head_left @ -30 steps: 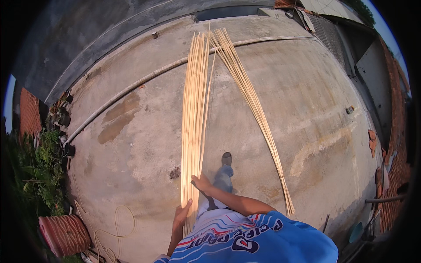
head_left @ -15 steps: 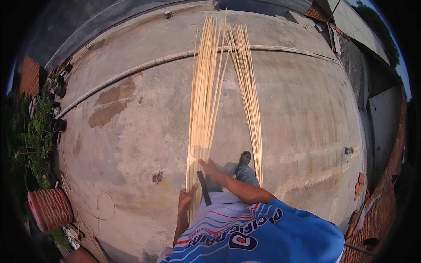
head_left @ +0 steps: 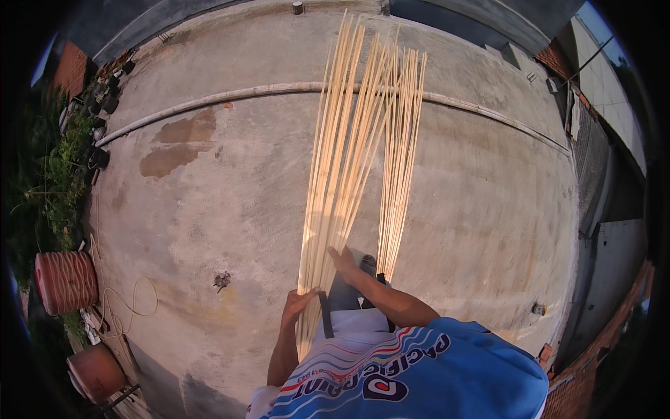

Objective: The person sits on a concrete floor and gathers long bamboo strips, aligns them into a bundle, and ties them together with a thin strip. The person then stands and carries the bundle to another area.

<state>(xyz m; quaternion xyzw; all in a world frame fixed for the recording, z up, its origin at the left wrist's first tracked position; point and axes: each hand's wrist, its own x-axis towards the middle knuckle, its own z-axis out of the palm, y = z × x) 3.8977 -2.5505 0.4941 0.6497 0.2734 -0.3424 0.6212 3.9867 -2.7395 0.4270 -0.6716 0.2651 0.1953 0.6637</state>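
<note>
A wide bundle of long, thin, pale bamboo strips [head_left: 340,160] stretches forward from my body, its far ends fanned apart. On the bundle's left edge, my left hand [head_left: 299,304] is closed around the near part of the strips. My right hand [head_left: 343,262] grips the right edge a little farther forward; its fingertips are partly lost against the strips. A second, narrower bundle of bamboo strips [head_left: 399,167] lies to the right, its far end close against the first. A dark strap-like strip [head_left: 326,314] hangs beside my left hand.
A long pale pole [head_left: 209,105] crosses the concrete floor [head_left: 230,223] under the strips' far part. At the left stand a reddish drum wound with rope [head_left: 66,283], a brown pot [head_left: 96,373] and green plants [head_left: 66,167]. A low wall runs along the right.
The wide bundle's far end has swung right and fanned out, closing the gap to the narrower bundle. My hands stay on the strips. The view has shifted, and my foot is now mostly hidden.
</note>
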